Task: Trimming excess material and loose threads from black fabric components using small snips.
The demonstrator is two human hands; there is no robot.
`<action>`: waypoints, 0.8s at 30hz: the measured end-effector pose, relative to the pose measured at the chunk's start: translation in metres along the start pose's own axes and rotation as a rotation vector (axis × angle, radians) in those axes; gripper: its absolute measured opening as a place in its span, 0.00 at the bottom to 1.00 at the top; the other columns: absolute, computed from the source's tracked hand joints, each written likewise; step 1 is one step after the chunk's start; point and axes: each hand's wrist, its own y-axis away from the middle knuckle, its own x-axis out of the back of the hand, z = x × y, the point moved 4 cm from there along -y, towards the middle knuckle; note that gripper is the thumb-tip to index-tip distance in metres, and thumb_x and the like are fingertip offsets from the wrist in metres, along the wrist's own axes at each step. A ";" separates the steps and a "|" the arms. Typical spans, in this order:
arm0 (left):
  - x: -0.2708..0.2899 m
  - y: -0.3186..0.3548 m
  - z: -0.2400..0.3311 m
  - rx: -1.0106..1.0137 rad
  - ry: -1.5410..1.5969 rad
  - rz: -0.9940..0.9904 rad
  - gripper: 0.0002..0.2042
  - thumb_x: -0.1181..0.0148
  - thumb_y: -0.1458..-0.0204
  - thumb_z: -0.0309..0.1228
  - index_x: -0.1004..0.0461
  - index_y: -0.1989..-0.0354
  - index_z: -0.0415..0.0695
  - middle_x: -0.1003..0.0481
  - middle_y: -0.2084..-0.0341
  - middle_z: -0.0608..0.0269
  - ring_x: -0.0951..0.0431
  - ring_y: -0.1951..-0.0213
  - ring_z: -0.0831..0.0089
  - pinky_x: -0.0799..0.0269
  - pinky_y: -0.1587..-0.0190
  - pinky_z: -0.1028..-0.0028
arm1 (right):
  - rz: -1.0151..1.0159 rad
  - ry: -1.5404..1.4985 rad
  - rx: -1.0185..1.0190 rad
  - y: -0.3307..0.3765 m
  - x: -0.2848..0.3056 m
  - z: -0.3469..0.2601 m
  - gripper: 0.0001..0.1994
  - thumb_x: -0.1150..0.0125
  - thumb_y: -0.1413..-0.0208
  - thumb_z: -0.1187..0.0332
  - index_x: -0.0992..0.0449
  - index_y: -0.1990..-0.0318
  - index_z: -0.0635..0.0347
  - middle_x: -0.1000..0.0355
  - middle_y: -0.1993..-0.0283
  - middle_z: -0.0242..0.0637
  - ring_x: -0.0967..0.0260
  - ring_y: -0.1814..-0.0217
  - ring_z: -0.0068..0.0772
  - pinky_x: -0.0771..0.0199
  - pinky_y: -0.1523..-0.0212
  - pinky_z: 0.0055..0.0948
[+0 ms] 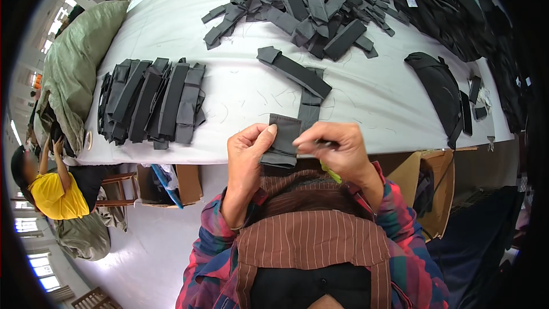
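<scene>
My left hand [246, 151] is closed on a dark grey fabric strip [284, 134], with the thumb pressed on its upper left part. The strip is held up in front of my apron, and a line of stitching runs near its top edge. My right hand [341, 147] is closed at the strip's right edge, around a small dark tool with a yellow-green end [330, 174]. My fingers hide most of that tool, so its kind is unclear. Just beyond my hands, a black strip [294, 72] lies across another grey strip [311, 103] on the white-covered table.
A loose heap of dark strips [306, 6] covers the table's far middle. Neater stacks [151, 100] sit at left. To the right are black garments [443, 11] and a curved black piece [434, 88]. Below the table edge stands a cardboard box [440, 194]. A person in yellow [60, 194] works at far left.
</scene>
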 end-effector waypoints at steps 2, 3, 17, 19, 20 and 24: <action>0.003 0.002 -0.001 0.023 -0.004 0.010 0.08 0.44 0.44 0.28 0.24 0.69 0.36 0.25 0.76 0.69 0.29 0.74 0.87 0.34 0.71 0.85 | 0.088 0.013 -0.042 -0.002 0.009 -0.005 0.09 0.38 0.51 0.81 0.23 0.62 0.63 0.23 0.66 0.34 0.29 0.71 0.19 0.30 0.69 0.16; 0.004 0.000 0.000 0.020 0.033 -0.004 0.06 0.44 0.44 0.27 0.24 0.68 0.36 0.25 0.76 0.69 0.28 0.74 0.86 0.35 0.70 0.85 | 0.184 0.030 -0.082 -0.003 0.016 -0.005 0.09 0.38 0.50 0.81 0.23 0.60 0.63 0.23 0.68 0.33 0.32 0.73 0.16 0.31 0.70 0.16; 0.010 0.004 -0.013 -0.350 -0.140 0.011 0.13 0.42 0.61 0.12 0.35 0.71 0.43 0.32 0.71 0.69 0.32 0.64 0.81 0.37 0.55 0.81 | 0.102 0.369 -0.039 0.009 0.010 -0.010 0.11 0.37 0.49 0.68 0.22 0.60 0.64 0.26 0.68 0.36 0.32 0.67 0.29 0.35 0.62 0.25; 0.010 0.003 -0.016 -0.420 -0.162 0.027 0.13 0.40 0.61 0.12 0.34 0.71 0.43 0.32 0.71 0.69 0.32 0.64 0.81 0.38 0.55 0.82 | 0.128 0.373 -0.023 0.011 0.005 -0.009 0.10 0.36 0.53 0.71 0.22 0.62 0.62 0.26 0.71 0.38 0.32 0.69 0.34 0.36 0.64 0.28; 0.010 0.002 -0.019 -0.418 -0.162 0.029 0.13 0.40 0.61 0.12 0.34 0.71 0.43 0.32 0.71 0.69 0.32 0.64 0.81 0.38 0.55 0.82 | 0.112 0.404 -0.012 0.011 0.003 -0.010 0.10 0.35 0.54 0.72 0.21 0.63 0.62 0.26 0.71 0.38 0.32 0.70 0.35 0.36 0.64 0.28; 0.008 0.001 -0.019 -0.460 -0.217 0.044 0.13 0.39 0.61 0.13 0.34 0.72 0.43 0.32 0.71 0.69 0.32 0.65 0.81 0.37 0.57 0.82 | 0.105 0.503 0.033 0.007 -0.008 -0.011 0.09 0.33 0.57 0.71 0.21 0.65 0.57 0.28 0.76 0.34 0.35 0.75 0.35 0.40 0.68 0.29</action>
